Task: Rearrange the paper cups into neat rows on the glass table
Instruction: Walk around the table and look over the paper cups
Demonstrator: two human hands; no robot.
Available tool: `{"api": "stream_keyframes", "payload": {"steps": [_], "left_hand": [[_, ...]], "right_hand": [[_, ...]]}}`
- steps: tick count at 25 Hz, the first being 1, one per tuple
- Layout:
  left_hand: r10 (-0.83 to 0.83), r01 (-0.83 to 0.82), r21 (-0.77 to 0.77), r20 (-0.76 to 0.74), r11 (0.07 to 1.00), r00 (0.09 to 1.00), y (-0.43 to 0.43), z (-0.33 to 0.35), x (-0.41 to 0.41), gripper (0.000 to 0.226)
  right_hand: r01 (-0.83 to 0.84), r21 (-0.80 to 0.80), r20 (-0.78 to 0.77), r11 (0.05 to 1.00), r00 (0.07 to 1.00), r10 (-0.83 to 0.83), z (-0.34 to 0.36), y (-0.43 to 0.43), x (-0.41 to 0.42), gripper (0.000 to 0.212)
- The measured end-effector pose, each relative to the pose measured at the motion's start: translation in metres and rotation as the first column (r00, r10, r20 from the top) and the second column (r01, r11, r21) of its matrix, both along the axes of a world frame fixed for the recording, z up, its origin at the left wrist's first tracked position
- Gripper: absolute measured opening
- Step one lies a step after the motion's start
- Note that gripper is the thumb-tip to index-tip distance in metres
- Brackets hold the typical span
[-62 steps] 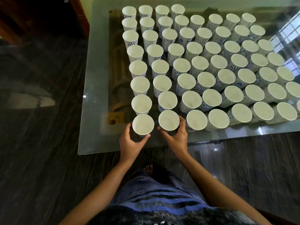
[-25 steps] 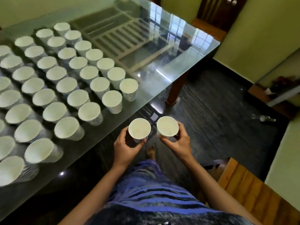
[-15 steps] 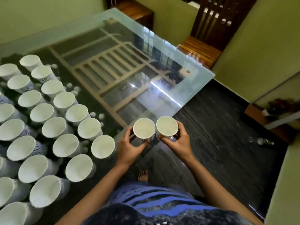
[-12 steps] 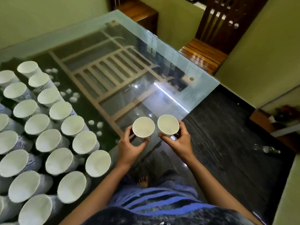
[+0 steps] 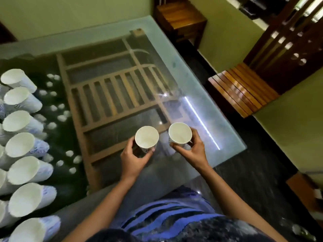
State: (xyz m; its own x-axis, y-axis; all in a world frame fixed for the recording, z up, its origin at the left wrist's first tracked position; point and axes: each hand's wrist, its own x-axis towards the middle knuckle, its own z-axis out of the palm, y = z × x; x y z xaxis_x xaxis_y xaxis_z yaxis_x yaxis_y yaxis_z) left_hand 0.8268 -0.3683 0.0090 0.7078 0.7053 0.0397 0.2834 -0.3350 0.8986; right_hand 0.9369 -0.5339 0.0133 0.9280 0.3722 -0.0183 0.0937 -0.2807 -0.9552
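Observation:
My left hand (image 5: pixel 133 158) grips a white paper cup (image 5: pixel 146 138) with blue markings, and my right hand (image 5: pixel 192 151) grips a second one (image 5: pixel 180 133). Both cups are upright, side by side, held above the bare right part of the glass table (image 5: pixel 209 119), near its front right corner. Whether their bases touch the glass is hidden by my fingers. Several more paper cups (image 5: pixel 21 145) stand in rows along the table's left edge of the view.
A wooden slatted frame (image 5: pixel 113 98) shows through the glass. A wooden chair (image 5: pixel 243 88) stands close to the table's right side, and another (image 5: pixel 180 16) at the far end. Dark floor lies on the right, green walls behind.
I lifted two cups from the near left corner of the block and carried them rightward along the table. They now hang over the bare right end of the glass.

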Motion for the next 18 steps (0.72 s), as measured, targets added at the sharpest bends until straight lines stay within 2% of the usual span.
{"api": "stream_keyframes", "payload": {"steps": [3, 8, 18], "left_hand": [[0.007, -0.008, -0.041, -0.01, 0.999, 1.0, -0.034, 0.0, 0.056, 0.062], [-0.082, 0.078, -0.093, -0.037, 0.993, 0.996, -0.077, -0.004, 0.136, 0.062], [-0.298, 0.283, -0.198, -0.049, 0.938, 0.953, -0.102, -0.021, 0.219, 0.062]], "right_hand": [[-0.054, -0.033, 0.029, 0.998, 0.998, 0.055, 0.001, -0.031, 0.058, 0.061], [-0.068, -0.071, 0.031, 0.995, 0.997, 0.071, -0.004, -0.084, 0.116, 0.062], [-0.049, -0.115, 0.024, 0.992, 0.998, 0.052, -0.019, -0.128, 0.136, 0.068]]}}
